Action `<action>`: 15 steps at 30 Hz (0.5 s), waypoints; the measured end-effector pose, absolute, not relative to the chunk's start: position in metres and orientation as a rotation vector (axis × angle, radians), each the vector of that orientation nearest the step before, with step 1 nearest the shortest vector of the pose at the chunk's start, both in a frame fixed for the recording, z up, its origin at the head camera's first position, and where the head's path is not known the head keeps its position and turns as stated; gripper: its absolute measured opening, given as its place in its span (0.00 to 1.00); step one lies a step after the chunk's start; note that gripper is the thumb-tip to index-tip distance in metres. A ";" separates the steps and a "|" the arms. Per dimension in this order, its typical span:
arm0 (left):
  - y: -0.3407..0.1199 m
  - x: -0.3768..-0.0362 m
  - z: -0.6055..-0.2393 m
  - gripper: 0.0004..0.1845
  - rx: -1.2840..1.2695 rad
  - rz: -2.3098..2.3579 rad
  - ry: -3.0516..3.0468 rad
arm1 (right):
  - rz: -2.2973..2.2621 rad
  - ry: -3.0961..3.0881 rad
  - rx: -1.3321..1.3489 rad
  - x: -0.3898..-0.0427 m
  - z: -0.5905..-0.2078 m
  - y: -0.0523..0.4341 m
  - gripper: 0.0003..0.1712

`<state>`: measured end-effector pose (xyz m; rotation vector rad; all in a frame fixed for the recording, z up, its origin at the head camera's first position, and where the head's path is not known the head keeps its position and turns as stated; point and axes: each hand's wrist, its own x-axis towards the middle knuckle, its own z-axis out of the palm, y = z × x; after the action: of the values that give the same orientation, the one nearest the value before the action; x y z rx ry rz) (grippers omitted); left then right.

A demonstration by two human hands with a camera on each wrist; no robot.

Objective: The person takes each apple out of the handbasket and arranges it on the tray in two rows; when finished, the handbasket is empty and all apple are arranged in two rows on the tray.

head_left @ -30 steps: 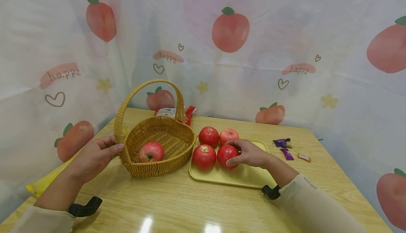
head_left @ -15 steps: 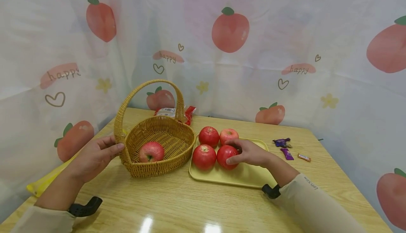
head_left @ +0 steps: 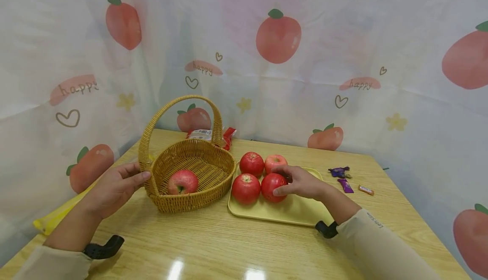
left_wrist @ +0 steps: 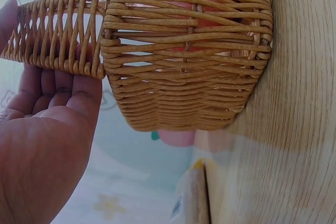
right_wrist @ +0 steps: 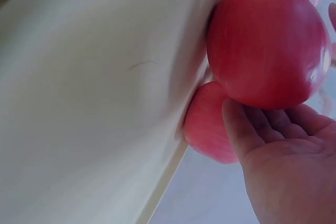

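My left hand (head_left: 118, 187) holds the wicker basket (head_left: 192, 203) by the lower end of its arched handle (left_wrist: 58, 32), thumb in front and fingers behind. One red apple (head_left: 183, 182) lies inside the basket, near its front wall. Over the yellow tray (head_left: 263, 215), my right hand (head_left: 301, 182) grips the front right apple (head_left: 271, 188) of a cluster, with the thumb on its near side and the fingers on its far side. In the right wrist view the fingers (right_wrist: 239, 129) lie against that apple's skin. Beside it sit a front left apple (head_left: 244, 190), a back left apple (head_left: 251, 164) and a paler apple (head_left: 275, 161).
Right of the tray lie purple wrapped candies (head_left: 345, 185) and a small orange-brown packet (head_left: 366, 189). Behind the basket is a red and white package (head_left: 228, 138). A yellow item (head_left: 57, 216) lies along the table's left edge, partly behind my left forearm. A fruit-print curtain (head_left: 236, 26) encloses the table.
The head view has shifted very slightly. Both hands keep their places, the left at the basket handle and the right at the front right apple.
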<state>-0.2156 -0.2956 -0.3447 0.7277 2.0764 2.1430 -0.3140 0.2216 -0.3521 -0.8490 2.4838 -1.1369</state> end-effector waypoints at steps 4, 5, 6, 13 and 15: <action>-0.296 -0.216 -0.345 0.14 0.732 2.147 2.068 | -1.187 2.454 -0.886 -0.315 -0.352 0.222 0.43; -0.296 -0.216 -0.345 0.14 0.733 2.147 2.066 | -1.195 2.448 -0.895 -0.315 -0.352 0.223 0.43; -0.296 -0.216 -0.345 0.14 0.736 2.148 2.064 | -1.204 2.442 -0.900 -0.315 -0.351 0.223 0.43; -0.295 -0.216 -0.344 0.14 0.742 2.136 2.074 | -1.219 2.427 -0.913 -0.317 -0.344 0.223 0.45; -0.295 -0.216 -0.344 0.14 0.741 2.137 2.077 | -1.221 2.418 -0.930 -0.318 -0.341 0.221 0.45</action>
<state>-0.2158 -0.2953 -0.3440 0.7413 2.0770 2.1366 -0.3181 0.2212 -0.3415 -0.9296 2.4180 -1.2212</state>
